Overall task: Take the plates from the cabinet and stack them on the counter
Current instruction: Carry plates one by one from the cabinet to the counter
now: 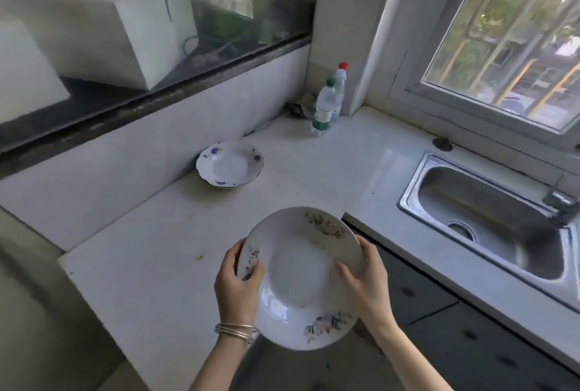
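While the left hand (pixel 239 284) and right hand (pixel 364 281) grip opposite rims of a flowered plate (pixel 299 277) low in the frame's centre, a second plate (pixel 230 164) sits on the white counter (pixel 150 249) beyond; bottles (pixel 324 105) occupy the far corner, with the sink (pixel 489 211) at right.

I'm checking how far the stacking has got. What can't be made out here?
Head view:
Cabinet: outside the frame; plates left unknown.
Blue-flowered plate on the counter: its rim hides whether others lie beneath.
Fingers of left hand and right hand: hidden under the held plate.
Green-capped bottle: label too small, blurred.
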A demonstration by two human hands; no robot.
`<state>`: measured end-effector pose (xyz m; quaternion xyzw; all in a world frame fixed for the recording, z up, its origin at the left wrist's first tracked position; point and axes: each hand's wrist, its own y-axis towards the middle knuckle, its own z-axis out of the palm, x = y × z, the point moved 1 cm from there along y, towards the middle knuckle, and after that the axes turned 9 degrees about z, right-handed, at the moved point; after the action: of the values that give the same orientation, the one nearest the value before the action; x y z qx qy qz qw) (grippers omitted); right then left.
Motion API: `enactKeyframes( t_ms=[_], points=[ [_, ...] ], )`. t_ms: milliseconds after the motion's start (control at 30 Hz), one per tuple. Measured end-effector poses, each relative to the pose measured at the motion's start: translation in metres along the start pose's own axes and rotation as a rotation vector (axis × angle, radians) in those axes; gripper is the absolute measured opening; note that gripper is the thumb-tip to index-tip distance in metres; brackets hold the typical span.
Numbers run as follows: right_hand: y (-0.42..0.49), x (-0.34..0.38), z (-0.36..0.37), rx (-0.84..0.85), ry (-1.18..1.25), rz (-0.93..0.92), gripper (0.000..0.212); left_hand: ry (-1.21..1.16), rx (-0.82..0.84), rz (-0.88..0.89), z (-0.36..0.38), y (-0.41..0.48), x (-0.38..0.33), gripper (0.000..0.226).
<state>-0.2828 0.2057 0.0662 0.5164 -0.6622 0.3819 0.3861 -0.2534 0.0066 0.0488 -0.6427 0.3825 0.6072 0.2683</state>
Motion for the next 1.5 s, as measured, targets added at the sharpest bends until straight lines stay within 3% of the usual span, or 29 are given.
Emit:
enactKeyframes(
  t_ms=[267,567,867,1233,1500],
  points=[
    [0.088,0.010,-0.002,0.294,-0.071,-0.085,0.050,0.080,-0.245,-0.031,0.043,0.016,0.000,0.044],
    [0.152,0.027,0.055,0.445,-0.171,-0.127,0.060,0.102,-0.499,-0.113,0.049,0.056,0.022,0.043],
    [0.237,0.060,0.139,0.472,-0.211,-0.118,0.059,0.049,-0.497,-0.168,0.044,0.162,0.049,0.037],
    [0.326,0.083,0.227,0.488,-0.246,-0.065,0.055,0.047,-0.499,-0.253,0.056,0.279,0.087,0.011],
    [0.369,0.084,0.266,0.587,-0.298,-0.094,0.051,0.075,-0.637,-0.331,0.068,0.318,0.116,0.033]
  ],
)
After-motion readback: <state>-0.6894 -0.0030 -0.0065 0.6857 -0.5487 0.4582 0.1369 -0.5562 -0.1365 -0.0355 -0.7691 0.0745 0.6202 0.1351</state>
